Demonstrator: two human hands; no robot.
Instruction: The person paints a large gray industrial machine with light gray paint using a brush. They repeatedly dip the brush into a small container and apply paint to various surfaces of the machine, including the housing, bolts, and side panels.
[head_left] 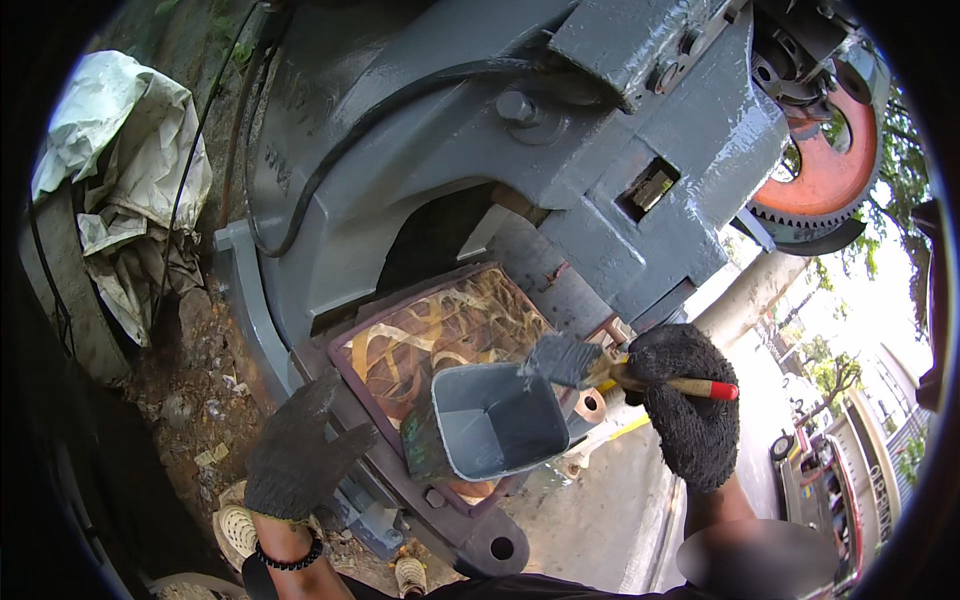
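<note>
My right hand (pixel 690 395), in a black knit glove, is closed round the wooden, red-tipped handle of a paintbrush (pixel 562 361). The brush points left, its bristles coated grey, just above the far right rim of a square paint can (pixel 436 425). Grey paint coats the can's inner walls. The can rests on a cushion (pixel 395 350) with a brown and cream pattern and a maroon border. My left hand (pixel 300 455), gloved in black too, is to the left of the can, apart from it. Its fingers are spread and hold nothing.
A large grey-painted machine (pixel 420 150) with a black cable (pixel 330 165) rises beyond the cushion. An orange toothed wheel (pixel 835 165) is at upper right. Pale crumpled sheeting (pixel 140 190) lies at left above littered ground (pixel 195 420). A vehicle (pixel 835 490) stands at far right.
</note>
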